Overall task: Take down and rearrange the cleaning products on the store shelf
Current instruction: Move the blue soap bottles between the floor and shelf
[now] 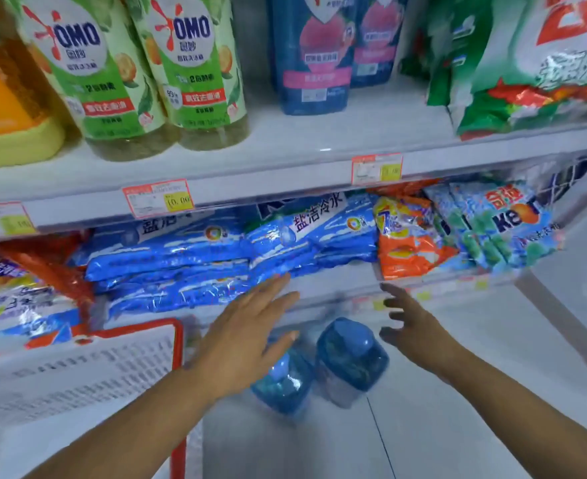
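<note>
Both hands reach empty toward the stacked blue detergent bags (216, 261) on the lower shelf: left hand (247, 337) flat-open just near them, right hand (413, 326) loosely spread, apparently ready to lift a bag from both ends.

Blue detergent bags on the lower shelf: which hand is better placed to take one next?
Probably the left hand: open, its fingertips reach the blue detergent bags. The right hand, also open and empty, hovers nearer the orange bag.

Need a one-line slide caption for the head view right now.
Both open hands, left hand and right hand, reach toward stacked blue detergent bags on the lower shelf.
</note>
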`<state>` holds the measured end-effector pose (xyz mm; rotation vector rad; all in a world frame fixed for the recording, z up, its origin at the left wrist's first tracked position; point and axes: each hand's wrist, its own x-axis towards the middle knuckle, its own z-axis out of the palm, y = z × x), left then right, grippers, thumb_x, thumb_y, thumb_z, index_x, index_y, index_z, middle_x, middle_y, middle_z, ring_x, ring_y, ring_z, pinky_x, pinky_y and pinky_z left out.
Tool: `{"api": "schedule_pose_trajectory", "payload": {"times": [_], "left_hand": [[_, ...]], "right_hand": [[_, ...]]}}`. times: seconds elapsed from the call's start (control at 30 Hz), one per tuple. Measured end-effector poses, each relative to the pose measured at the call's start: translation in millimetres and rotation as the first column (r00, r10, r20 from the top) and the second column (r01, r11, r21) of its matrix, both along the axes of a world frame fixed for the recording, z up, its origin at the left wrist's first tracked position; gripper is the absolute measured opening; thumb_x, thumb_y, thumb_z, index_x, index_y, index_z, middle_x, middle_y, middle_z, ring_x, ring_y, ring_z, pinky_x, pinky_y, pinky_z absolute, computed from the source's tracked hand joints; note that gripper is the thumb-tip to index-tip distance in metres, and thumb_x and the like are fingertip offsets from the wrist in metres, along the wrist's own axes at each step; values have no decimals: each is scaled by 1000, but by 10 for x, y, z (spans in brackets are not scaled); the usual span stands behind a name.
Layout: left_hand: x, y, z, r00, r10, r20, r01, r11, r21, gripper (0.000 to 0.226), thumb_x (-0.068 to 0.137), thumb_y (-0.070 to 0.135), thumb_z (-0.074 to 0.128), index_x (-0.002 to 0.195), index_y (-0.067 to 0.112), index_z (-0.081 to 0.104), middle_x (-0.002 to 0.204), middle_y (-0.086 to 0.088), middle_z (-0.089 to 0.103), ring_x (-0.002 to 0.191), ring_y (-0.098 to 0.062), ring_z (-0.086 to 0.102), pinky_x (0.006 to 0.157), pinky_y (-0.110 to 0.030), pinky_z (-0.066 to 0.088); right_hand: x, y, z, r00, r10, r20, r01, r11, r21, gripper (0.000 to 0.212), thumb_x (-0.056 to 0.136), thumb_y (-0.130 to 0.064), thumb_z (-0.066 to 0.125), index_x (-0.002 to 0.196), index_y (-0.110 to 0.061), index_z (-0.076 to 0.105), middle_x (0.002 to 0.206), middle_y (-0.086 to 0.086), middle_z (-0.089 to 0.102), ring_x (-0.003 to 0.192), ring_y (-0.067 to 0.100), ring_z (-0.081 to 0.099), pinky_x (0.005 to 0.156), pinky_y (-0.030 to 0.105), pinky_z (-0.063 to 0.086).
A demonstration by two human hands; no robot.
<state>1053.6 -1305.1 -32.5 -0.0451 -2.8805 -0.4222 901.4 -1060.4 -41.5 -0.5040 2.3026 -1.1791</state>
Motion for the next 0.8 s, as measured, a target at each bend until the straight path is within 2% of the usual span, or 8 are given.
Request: {"api": "schedule_pose_trajectory", "payload": {"times": [0.07,0.17,0.3,0.37,0.47,0.57,0.7,0.8], "left_hand": [[130,15,-198,995,20,101,-23,999,35,64,96,62,29,139,21,54,155,2,37,141,-16,39,112,-41,39],[211,75,-234,968,82,236,-127,975,182,93,83,82,5,144,26,47,155,8,37,141,-8,34,117,-20,20],[228,183,-148,937,116,328,-216,933,286,86,79,70,10,142,26,49,147,9,45,135,-8,39,106,-7,16],[207,177,-115,919,122,375,-237,931,279,83,80,71,15,140,27,50,147,10,44,135,-10,39,109,-13,20],[135,141,32,912,109,395,-221,943,250,53,95,54,46,142,28,48,150,10,40,137,-10,37,107,-14,21],[0,231,283,917,37,396,-167,939,299,68,89,43,67,149,32,36,153,12,34,139,-7,34,106,-13,23],[-341,469,664,911,-76,406,-145,862,485,110,65,50,86,153,40,20,154,20,30,139,-2,32,113,-24,30],[-607,561,1084,917,-197,346,-100,727,679,90,62,30,92,135,45,42,128,27,58,121,3,53,100,-23,45]], "right_hand": [[100,26,-330,951,144,274,-179,978,104,107,74,-3,79,153,-38,15,141,-8,32,126,15,44,82,24,54],[261,-79,-521,957,227,180,-253,958,133,130,58,-21,94,154,-34,7,140,-10,23,131,12,39,107,34,46],[481,-143,-481,988,124,-94,-98,966,238,110,61,-38,90,149,-37,24,123,-9,41,112,17,59,97,34,50],[536,-139,-433,991,83,-108,-54,968,246,99,56,-46,87,141,-36,36,117,-8,51,107,18,61,92,35,53],[473,-22,-165,999,-34,-24,38,982,186,93,42,-53,83,126,-34,49,116,-9,62,104,16,64,90,40,56],[355,161,352,1000,-30,3,30,998,58,78,41,-44,86,113,-39,57,106,-18,71,95,9,69,83,34,59],[185,264,1336,985,146,-88,-156,981,-116,64,64,-1,89,107,-38,60,90,-29,71,85,-2,70,64,12,52],[37,314,2006,956,217,-197,-253,950,-183,75,59,-1,93,117,-36,61,102,-23,72,93,-2,69,73,13,54]]}}
